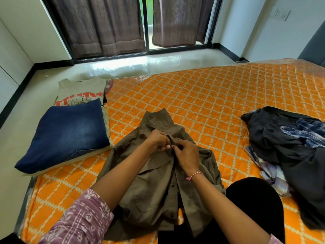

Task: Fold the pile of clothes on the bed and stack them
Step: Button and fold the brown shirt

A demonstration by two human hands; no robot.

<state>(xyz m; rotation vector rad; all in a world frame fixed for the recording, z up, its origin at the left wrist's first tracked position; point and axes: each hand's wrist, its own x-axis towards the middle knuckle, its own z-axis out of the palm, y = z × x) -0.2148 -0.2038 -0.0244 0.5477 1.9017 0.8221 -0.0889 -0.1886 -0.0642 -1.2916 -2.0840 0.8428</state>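
I see olive shirt (158,182) flat on bed (202,95), collar away from me. Left hand (158,140) and right hand (186,155) both pinch placket near top button (fastening, I judge). Risk: button misaligned, front puckers, fold skews. Unfolded pile (290,152) waits at right; folded jeans (66,132) at left.

- Olive shirt (158,182) under my fingers: matt woven cloth, creased.
- Jeans (66,132): blue denim, faded in patches.
- Mattress (202,95): quilted orange fabric beneath glossy clear plastic film.
- Floor (123,66): polished, reflective tile.
- Curtains (98,27): crinkled matt brown cloth.
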